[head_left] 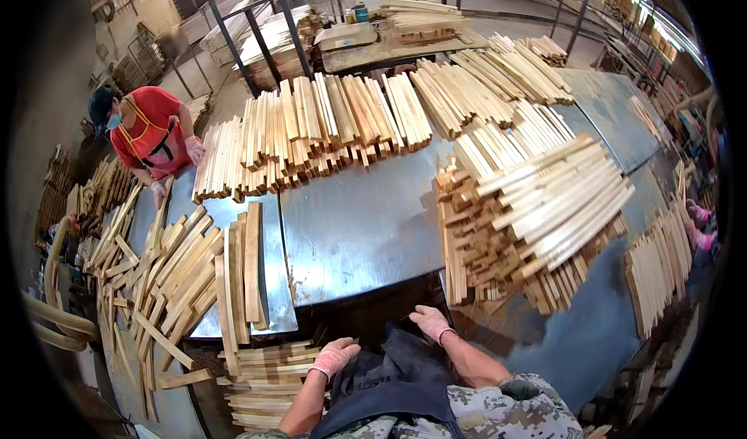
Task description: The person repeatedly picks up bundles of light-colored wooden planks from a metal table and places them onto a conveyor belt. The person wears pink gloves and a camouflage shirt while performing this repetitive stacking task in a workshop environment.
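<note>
A dark apron [397, 369] is bunched in front of my body, over camouflage clothing. My left hand [335, 357], in a pinkish knitted glove, is closed at the apron's left edge. Across from it, my right hand [430, 322], gloved alike, is closed at the apron's upper right edge; its fingertips are partly hidden. Just left of my left hand lies a stack of wooden strips [268, 377], below table height. A large pile of pale wooden strips [545, 205] rises on the metal table [358, 229] beyond my right hand.
Rows of wooden strips [327, 120] line the table's far side. Loose strips [171, 283] lie jumbled at the left, near a co-worker in a red top [156, 128]. Another person's gloved hands [704, 229] show at the right rim beside more strips [657, 272].
</note>
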Motion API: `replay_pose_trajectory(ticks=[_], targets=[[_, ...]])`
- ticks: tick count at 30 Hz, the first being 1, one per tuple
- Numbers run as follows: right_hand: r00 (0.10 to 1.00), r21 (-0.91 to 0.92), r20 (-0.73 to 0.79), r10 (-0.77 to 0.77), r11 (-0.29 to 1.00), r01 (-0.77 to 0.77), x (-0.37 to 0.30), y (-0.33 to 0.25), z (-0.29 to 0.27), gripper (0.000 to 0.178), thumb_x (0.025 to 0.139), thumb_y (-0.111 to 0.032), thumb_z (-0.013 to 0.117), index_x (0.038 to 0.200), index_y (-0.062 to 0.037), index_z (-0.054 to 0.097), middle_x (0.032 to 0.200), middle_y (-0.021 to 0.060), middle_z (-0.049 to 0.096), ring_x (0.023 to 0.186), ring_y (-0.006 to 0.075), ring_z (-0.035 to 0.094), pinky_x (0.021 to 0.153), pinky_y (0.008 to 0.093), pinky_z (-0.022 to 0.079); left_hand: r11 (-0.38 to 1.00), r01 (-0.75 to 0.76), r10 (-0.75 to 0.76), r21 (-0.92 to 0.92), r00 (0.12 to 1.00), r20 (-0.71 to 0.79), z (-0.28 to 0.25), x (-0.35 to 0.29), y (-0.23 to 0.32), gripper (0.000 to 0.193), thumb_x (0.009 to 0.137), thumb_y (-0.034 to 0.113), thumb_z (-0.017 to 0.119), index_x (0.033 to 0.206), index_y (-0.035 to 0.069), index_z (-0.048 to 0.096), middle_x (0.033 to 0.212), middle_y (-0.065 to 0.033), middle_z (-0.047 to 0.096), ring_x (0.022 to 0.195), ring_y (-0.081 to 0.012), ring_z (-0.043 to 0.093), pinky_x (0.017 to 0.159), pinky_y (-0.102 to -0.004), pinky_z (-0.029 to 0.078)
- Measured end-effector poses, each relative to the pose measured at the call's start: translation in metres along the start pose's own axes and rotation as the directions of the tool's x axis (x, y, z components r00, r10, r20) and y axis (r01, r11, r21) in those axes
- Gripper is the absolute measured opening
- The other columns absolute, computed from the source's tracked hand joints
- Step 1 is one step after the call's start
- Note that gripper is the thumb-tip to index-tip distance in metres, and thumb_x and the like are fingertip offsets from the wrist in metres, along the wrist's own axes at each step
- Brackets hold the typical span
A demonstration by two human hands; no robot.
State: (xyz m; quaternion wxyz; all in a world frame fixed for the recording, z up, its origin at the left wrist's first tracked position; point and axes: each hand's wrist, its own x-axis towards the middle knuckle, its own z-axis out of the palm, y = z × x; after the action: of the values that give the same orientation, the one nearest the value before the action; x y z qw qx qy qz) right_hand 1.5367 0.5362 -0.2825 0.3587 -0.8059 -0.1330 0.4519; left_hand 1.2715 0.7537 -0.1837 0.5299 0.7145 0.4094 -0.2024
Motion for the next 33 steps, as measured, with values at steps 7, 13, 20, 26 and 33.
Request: replay_pose_trajectory(ticks=[7,13,20,26,33], targets=[[0.987,0.124,0.146,-0.065,0.991,0.047,0.058,-0.089,0.013,0.068,0.103,-0.035,0.071,0.155,0.0048,0.055,0.157,0.0221,0.061,0.148,0.031,0.056,0.124,0.0377,0.041,0.994,-0.013,0.018,-0.106,0.999,0.051,-0.028,0.079,0.056,0.067,0.101,0.044,0.071,0.149,-0.002,0.063,0.146,-0.021,0.069,0.139,-0.0323,0.063,0.118,-0.0373,0.046],[0.988,-0.044,0.152,-0.031,0.998,0.038,0.122,-0.145,0.018,0.067,0.101,-0.039,0.071,0.15,0.0063,0.059,0.15,0.0239,0.065,0.143,0.0343,0.06,0.12,0.0379,0.044,0.961,-0.065,0.058,-0.269,0.998,-0.035,-0.102,0.168,0.093,0.073,0.099,0.044,0.076,0.15,-0.005,0.061,0.146,-0.0225,0.069,0.137,-0.0304,0.064,0.117,-0.0377,0.046],[0.983,0.013,-0.011,-0.181,0.983,0.181,0.268,-0.329,-0.013,0.074,0.1,-0.04,0.068,0.158,0.0018,0.049,0.146,0.0281,0.065,0.138,0.0424,0.061,0.115,0.0428,0.047,0.977,-0.206,0.204,0.054,0.828,-0.522,-0.314,0.339,0.187,0.075,0.098,0.047,0.072,0.157,0.003,0.055,0.154,-0.024,0.062,0.145,-0.0403,0.057,0.122,-0.0457,0.043],[0.829,-0.279,-0.406,-0.384,0.916,0.288,0.423,-0.462,-0.052,0.076,0.105,-0.039,0.062,0.168,-0.0057,0.036,0.163,0.0256,0.05,0.148,0.0433,0.051,0.122,0.0463,0.042,0.94,0.052,0.22,0.337,0.662,-0.717,-0.457,0.487,0.254,0.076,0.098,0.052,0.066,0.151,-0.002,0.055,0.156,-0.0278,0.055,0.147,-0.0416,0.05,0.124,-0.0495,0.037],[0.898,-0.212,-0.426,-0.113,0.977,0.023,0.495,-0.499,-0.044,0.076,0.103,-0.043,0.065,0.168,-0.0134,0.04,0.155,0.028,0.059,0.14,0.0455,0.058,0.117,0.0494,0.047,0.923,0.204,0.118,0.326,0.656,-0.746,-0.504,0.561,0.314,0.077,0.093,0.055,0.07,0.149,0.002,0.058,0.164,-0.0208,0.051,0.157,-0.0371,0.038,0.131,-0.0508,0.024]])
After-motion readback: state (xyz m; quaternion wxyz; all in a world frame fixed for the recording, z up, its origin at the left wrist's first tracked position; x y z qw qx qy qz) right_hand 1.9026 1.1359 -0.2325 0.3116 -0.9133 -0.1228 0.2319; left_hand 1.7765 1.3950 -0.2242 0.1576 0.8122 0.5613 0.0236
